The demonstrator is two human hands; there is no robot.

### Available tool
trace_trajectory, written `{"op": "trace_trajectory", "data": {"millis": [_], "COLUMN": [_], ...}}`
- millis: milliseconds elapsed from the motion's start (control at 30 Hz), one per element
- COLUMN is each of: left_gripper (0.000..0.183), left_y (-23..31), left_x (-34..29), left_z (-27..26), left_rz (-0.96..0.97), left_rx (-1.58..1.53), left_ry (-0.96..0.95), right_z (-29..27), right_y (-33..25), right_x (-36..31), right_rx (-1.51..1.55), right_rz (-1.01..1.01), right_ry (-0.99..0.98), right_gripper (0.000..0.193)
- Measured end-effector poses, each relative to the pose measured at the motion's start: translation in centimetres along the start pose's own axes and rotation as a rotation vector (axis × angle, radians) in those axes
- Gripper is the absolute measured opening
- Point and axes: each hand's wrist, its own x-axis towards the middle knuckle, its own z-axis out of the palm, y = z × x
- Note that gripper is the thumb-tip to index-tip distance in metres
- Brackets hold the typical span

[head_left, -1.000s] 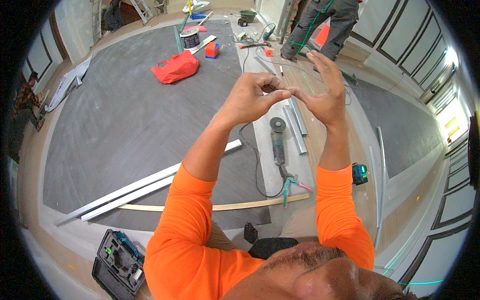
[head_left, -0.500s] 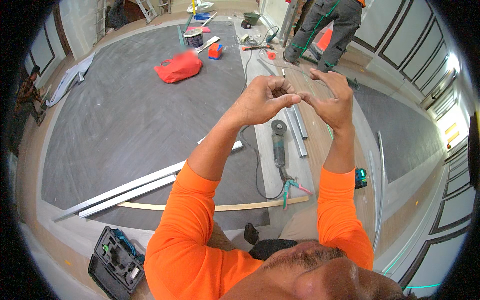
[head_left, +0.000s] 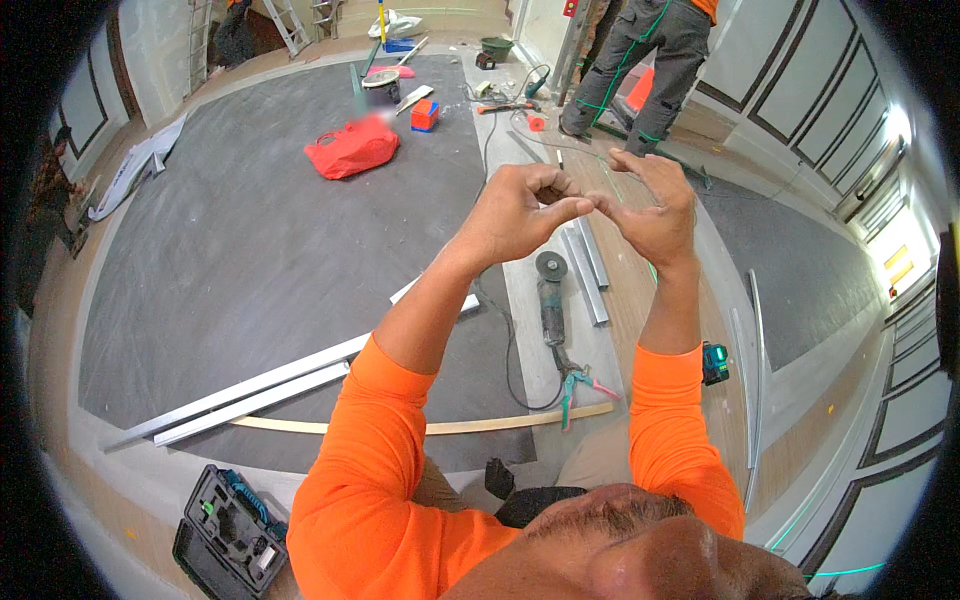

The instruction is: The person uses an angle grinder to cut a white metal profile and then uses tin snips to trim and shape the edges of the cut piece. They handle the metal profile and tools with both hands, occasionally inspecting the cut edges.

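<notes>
So both hands were up in mid-air with the thumbs about meeting, touching or just apart, I couldn't tell which. The left hand was curled in with its thumb poking out, and I honestly can't say if something tiny was tucked in there. The right hand was pretty loose, fingers lifted away from the thumb, nothing visible in it. Closest stuff was on the floor below the grip: two short metal channels side by side, far ends about under the gap between the hands, long axis running back toward the near side and drifting a bit right. Just left of those sat the angle grinder, disc end nearest the grip, body pointing back to the near side, so the left hand was the nearer one to it. Green-and-pink-handled pliers lay past its tail, a laser level was to the near right of the grip, and a red bag was well off to the left.
</notes>
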Motion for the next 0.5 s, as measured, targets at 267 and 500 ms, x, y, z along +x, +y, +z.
{"op": "trace_trajectory", "data": {"millis": [267,500], "left_gripper": [0.023,0.025], "left_y": [-0.41,-0.76], "left_x": [0.06,0.05], "left_z": [0.22,0.36], "left_rz": [-0.007,-0.001], "left_rx": [-0.044,-0.034], "left_ry": [-0.018,-0.021], "right_z": [0.25,0.38], "right_y": [0.68,0.79], "right_x": [-0.14,-0.18], "right_rx": [-0.004,0.025], "right_rz": [-0.012,0.022], "right_ry": [-0.009,-0.034], "right_gripper": [0.056,0.054]}}
